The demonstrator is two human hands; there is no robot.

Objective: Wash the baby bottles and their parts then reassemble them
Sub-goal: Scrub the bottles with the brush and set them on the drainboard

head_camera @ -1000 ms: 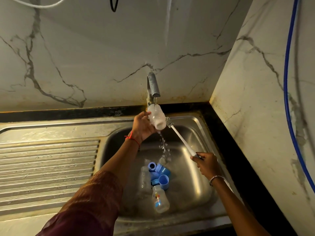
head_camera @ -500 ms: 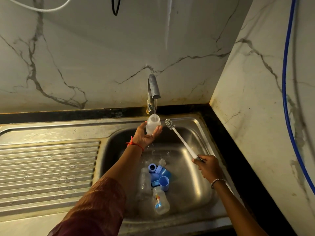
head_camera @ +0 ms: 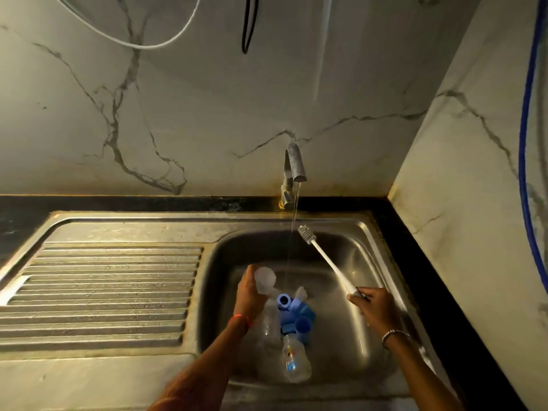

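Note:
My left hand [head_camera: 248,295] grips a clear baby bottle [head_camera: 265,279] low inside the steel sink [head_camera: 350,345], left of the thin water stream. My right hand [head_camera: 374,307] holds the white handle of a bottle brush [head_camera: 321,259]; its bristled head points up toward the tap [head_camera: 293,170]. On the sink floor lie blue bottle rings and caps [head_camera: 295,314], a clear teat [head_camera: 301,293], and a clear bottle with a printed picture [head_camera: 295,363]. Another clear bottle lies partly hidden under my left wrist.
A ribbed steel draining board [head_camera: 103,292] stretches to the left of the basin. Marble walls close in behind and on the right. A black counter edge [head_camera: 444,292] runs along the right. A blue hose [head_camera: 527,143] hangs on the right wall, and cables hang above.
My left hand has brought the bottle down from under the tap into the basin. The brush stays in my right hand, almost unmoved. The camera has tilted upward.

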